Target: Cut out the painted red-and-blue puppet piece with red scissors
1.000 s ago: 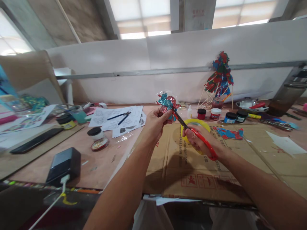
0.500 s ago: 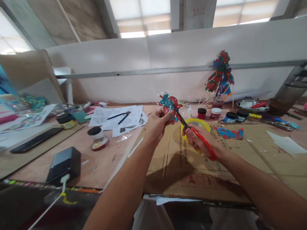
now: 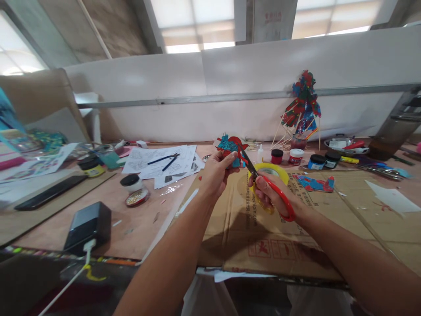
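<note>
Pinched in my left hand (image 3: 219,171) is a small painted cutout figure (image 3: 230,145), blue and red on clear plastic film. My right hand (image 3: 271,191) grips red-handled scissors (image 3: 287,202), whose dark blades lie against the figure's right edge. Below the blades a roll of yellow tape (image 3: 282,172) rests on the flattened cardboard (image 3: 237,237). A second blue and red painted cutout (image 3: 315,183) lies on the cardboard to the right of my right hand. My left fingertips are partly hidden behind the figure.
Paint jars (image 3: 296,157) line the back, near a cluster of painted cutouts on sticks (image 3: 304,101). Drawing sheets (image 3: 141,161) with dark pliers (image 3: 169,160) lie to the left. Nearer stand a lidded jar (image 3: 130,182), a phone (image 3: 49,193) and a black power bank (image 3: 88,226) with a white cable.
The figure has turned slightly in my left hand, so its painted face shows with less glare. The scissor blades have opened a little at its right edge, and the lower handle has dropped.
</note>
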Demonstrator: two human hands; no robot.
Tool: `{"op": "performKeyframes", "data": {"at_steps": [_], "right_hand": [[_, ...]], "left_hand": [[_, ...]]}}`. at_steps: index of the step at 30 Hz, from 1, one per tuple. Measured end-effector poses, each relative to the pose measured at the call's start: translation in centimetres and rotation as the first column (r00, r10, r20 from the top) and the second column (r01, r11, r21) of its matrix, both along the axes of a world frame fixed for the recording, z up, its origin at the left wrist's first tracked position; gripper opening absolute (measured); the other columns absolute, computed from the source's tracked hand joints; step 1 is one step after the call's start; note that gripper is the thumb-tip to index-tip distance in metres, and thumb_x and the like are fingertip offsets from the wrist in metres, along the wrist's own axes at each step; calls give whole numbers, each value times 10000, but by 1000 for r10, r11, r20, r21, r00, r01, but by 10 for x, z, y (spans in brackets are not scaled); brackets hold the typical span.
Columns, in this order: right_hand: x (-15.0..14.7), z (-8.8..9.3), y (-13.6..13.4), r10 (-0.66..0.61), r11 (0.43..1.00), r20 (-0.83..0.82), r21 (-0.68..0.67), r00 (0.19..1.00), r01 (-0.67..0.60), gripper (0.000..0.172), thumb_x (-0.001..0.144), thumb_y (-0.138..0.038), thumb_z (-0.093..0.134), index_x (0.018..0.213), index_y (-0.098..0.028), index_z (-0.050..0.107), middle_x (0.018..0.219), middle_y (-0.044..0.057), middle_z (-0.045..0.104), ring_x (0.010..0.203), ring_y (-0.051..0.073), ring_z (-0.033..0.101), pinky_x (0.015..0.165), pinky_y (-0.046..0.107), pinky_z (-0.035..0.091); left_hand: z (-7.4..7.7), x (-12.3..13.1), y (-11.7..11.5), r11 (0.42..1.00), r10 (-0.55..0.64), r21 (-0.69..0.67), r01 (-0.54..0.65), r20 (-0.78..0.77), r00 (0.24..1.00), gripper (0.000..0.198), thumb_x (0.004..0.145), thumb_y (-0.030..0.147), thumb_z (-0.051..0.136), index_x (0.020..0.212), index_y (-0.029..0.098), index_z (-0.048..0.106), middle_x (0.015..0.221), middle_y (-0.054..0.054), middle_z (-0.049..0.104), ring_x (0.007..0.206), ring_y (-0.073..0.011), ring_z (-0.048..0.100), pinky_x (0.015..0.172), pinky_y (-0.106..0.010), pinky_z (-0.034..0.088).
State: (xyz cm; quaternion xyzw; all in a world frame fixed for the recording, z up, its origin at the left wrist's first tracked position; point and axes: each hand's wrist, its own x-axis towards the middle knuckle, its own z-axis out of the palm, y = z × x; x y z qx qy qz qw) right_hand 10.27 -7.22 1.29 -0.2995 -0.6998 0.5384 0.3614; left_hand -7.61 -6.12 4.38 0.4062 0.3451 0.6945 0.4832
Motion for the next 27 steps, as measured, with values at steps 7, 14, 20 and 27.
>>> {"op": "performKeyframes", "data": {"at_steps": [7,14,20,27], "right_hand": [[-3,-1,-3,-10,998,-67,-63,998,6,635,787,-840,528,890,-214,522,590,-81,397,419,82,317,383,219,292],[-5,2,-4,-34,999,-113,-46,993,29,531,818,-748,581,844,-224,498,577,-82,375,429,86,302,374,213,281],[-4,4,-3,-52,998,-57,-32,997,50,542,798,-756,590,845,-227,480,596,-89,374,425,78,298,370,208,284],[-2,2,-2,-36,999,-55,-11,998,36,601,795,-820,538,842,-222,490,599,-88,365,416,70,287,365,209,272]], "left_hand": [[0,2,0,999,-36,-24,37,38,999,334,584,262,895,787,149,655,674,-5,707,514,-125,669,472,-202,521],[0,7,-3,997,-74,2,74,48,996,328,583,275,887,792,144,670,664,-7,705,543,-129,675,482,-200,524],[0,6,-3,998,-57,-1,57,49,997,311,576,258,880,787,142,684,681,-11,710,548,-133,675,485,-210,523],[-1,5,-1,999,-53,4,53,51,997,305,566,252,887,764,150,678,661,-5,706,531,-129,659,494,-221,522]]}}
